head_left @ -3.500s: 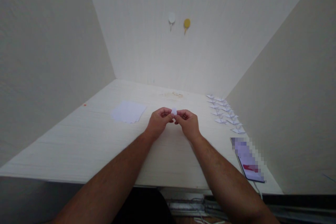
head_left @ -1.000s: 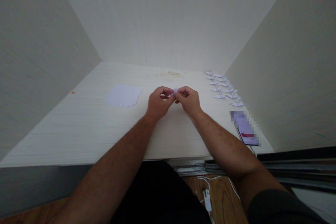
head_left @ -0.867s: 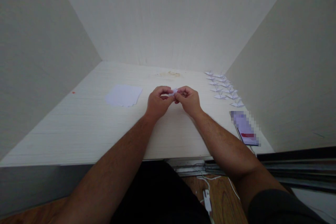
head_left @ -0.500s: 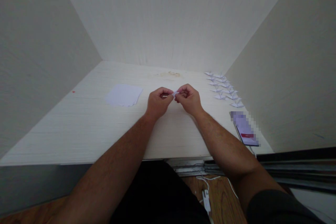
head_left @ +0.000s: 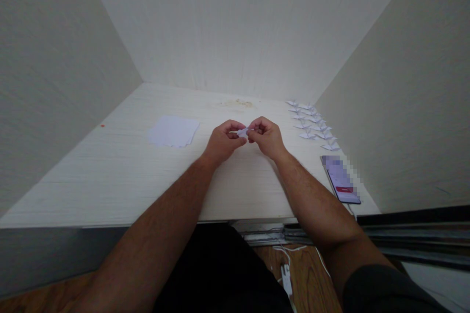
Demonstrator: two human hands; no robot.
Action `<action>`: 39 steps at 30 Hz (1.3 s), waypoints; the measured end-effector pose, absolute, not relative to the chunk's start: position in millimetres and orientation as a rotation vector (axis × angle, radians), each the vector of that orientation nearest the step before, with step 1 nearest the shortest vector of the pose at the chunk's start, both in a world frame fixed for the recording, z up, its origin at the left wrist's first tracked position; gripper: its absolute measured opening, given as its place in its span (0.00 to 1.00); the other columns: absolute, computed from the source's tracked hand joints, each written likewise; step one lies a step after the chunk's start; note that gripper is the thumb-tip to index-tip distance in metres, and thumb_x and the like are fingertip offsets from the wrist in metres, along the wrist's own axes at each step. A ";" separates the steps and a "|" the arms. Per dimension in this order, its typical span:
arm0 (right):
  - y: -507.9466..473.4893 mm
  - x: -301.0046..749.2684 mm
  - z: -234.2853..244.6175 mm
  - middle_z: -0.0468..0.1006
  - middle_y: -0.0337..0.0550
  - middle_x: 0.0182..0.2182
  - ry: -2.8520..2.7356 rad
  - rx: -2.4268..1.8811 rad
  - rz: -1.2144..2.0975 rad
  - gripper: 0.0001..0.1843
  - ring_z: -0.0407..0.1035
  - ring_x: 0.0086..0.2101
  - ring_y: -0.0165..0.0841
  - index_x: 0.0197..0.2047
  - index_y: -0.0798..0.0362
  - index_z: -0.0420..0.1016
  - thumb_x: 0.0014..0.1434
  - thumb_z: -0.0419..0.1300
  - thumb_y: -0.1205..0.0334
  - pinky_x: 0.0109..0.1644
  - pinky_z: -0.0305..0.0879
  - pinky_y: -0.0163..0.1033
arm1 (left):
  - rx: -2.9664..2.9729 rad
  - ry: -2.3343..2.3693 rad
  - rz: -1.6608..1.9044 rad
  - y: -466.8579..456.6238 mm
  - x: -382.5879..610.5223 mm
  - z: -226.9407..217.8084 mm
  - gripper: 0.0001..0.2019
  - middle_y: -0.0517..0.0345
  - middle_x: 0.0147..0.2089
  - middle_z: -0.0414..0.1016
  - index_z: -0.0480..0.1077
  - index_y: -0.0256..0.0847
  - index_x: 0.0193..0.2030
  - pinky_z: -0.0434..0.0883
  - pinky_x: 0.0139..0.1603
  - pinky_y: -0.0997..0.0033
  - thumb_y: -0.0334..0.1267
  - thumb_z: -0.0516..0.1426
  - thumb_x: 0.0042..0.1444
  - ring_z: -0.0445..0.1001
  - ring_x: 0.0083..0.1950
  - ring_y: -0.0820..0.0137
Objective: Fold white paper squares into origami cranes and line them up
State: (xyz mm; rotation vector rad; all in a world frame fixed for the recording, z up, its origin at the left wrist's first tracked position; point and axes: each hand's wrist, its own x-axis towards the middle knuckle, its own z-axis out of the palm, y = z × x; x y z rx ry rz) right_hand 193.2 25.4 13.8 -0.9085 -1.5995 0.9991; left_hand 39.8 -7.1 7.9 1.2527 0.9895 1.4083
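Observation:
Between my hands, above the middle of the table, is a small piece of folded white paper (head_left: 242,132). My right hand (head_left: 267,138) pinches its right side between thumb and fingers. My left hand (head_left: 223,142) is curled around the left side, its thumb below the paper and its fingers behind. Fingertips hide part of the folds, so its exact shape is hard to make out. Several folded paper cranes (head_left: 308,135) stand in rows toward the right back of the table.
A loose stack of white paper sheets (head_left: 174,131) lies left of my hands. On the right edge rests a phone (head_left: 340,181) with a lit screen and a cable. Walls (head_left: 235,34) enclose the white table (head_left: 242,190) at the back and sides.
My left thumb has slid lower and off the paper's front, showing more of the folded paper. My right hand keeps its pinch.

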 end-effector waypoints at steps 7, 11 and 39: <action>26.0 195.8 16.5 0.74 0.32 0.20 -1.618 -0.874 1.132 0.09 0.70 0.21 0.26 0.29 0.52 0.72 0.46 0.67 0.58 0.26 0.68 0.33 | 1.246 1.038 1.523 -2.1 35.1 3.5 0.08 0.64 0.22 0.70 0.76 0.40 0.31 0.65 0.27 0.73 0.30 0.65 0.40 0.67 0.23 0.76; 24.9 197.8 16.7 0.75 0.33 0.19 -1.659 -0.882 1.072 0.04 0.71 0.22 0.27 0.29 0.51 0.76 0.47 0.65 0.62 0.27 0.68 0.33 | 1.230 0.988 1.483 -1.7 34.5 2.7 0.08 0.63 0.23 0.71 0.77 0.41 0.30 0.67 0.29 0.72 0.30 0.66 0.39 0.67 0.24 0.76; 20.7 188.5 11.6 0.77 0.36 0.22 -1.462 -0.920 1.132 0.14 0.70 0.22 0.27 0.31 0.52 0.73 0.43 0.71 0.57 0.26 0.68 0.34 | 1.302 1.132 1.531 -3.5 41.1 5.2 0.09 0.61 0.25 0.73 0.72 0.39 0.30 0.67 0.28 0.73 0.34 0.66 0.40 0.69 0.25 0.74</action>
